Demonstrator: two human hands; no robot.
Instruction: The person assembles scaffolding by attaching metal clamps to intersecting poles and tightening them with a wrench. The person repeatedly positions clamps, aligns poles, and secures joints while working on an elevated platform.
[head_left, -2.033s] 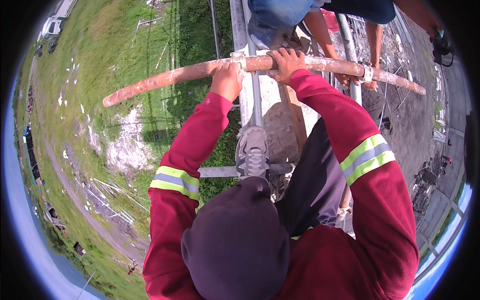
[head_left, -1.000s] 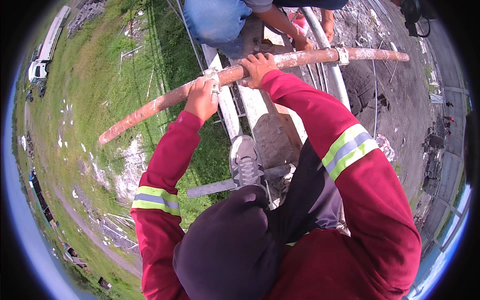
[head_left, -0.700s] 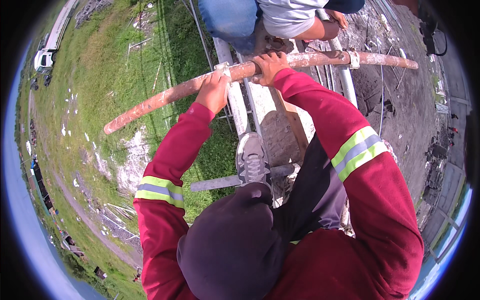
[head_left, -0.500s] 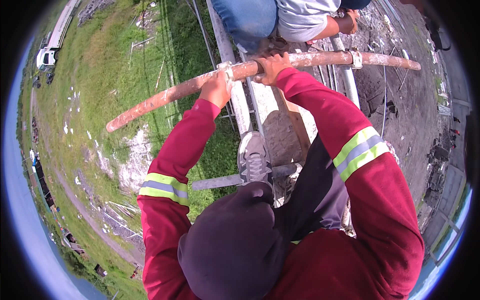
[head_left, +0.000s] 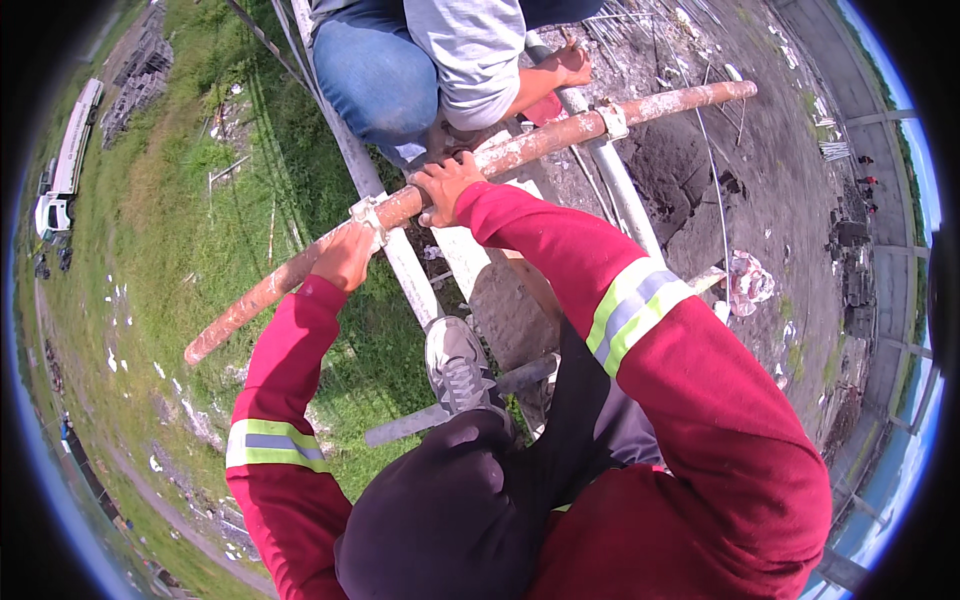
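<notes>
A long rusty scaffold tube (head_left: 540, 143), smeared with white, lies crosswise in front of me. My left hand (head_left: 345, 256) is closed round it just left of a pale clamp (head_left: 370, 215), its fingers partly hidden by the tube. My right hand (head_left: 447, 186) grips the tube just right of that clamp, fingers bent over the top. A second clamp (head_left: 613, 122) sits farther right, where the tube crosses a grey tube (head_left: 625, 200). Another pale tube (head_left: 408, 275) passes beneath the first clamp.
Opposite me crouches a co-worker in jeans (head_left: 375, 75), with a bare hand (head_left: 572, 65) near the far right tube. My shoe (head_left: 462, 365) rests by a short cross tube (head_left: 405, 425). Far below are grass (head_left: 200, 200), bare ground with debris, and a parked truck (head_left: 70, 160).
My view has swung, so the tube, hands and co-worker appear farther left and the tube slants more. Both hands keep their hold on the tube.
</notes>
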